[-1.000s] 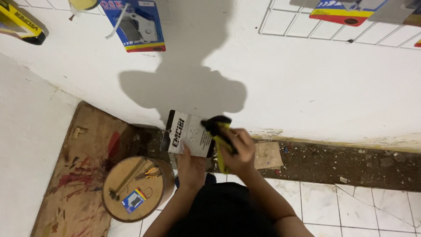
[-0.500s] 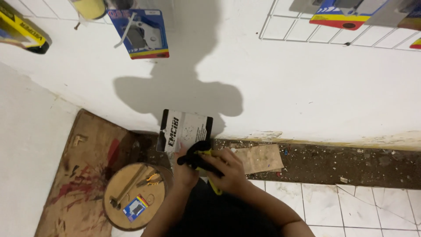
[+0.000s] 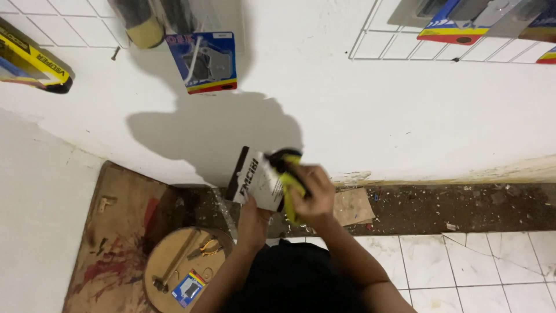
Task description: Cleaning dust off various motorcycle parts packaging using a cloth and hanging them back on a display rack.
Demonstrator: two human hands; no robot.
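Left hand (image 3: 253, 219) fingers closed under a white box (image 3: 258, 181); right hand (image 3: 313, 197) fingers curled around a black-and-yellow tool (image 3: 288, 172) against it.

Two hands at a small white box before a white wall.

The left hand (image 3: 253, 217) grips a white and black cardboard box (image 3: 256, 181) from below; the right hand (image 3: 314, 197), just beside it, clasps a yellow and black tool (image 3: 291, 174) against the box's right edge. Below and left of the left hand sits a round wooden stool top (image 3: 176, 264) carrying a hammer (image 3: 174, 269), orange-handled pliers (image 3: 205, 248) and a blue packet (image 3: 188, 287).
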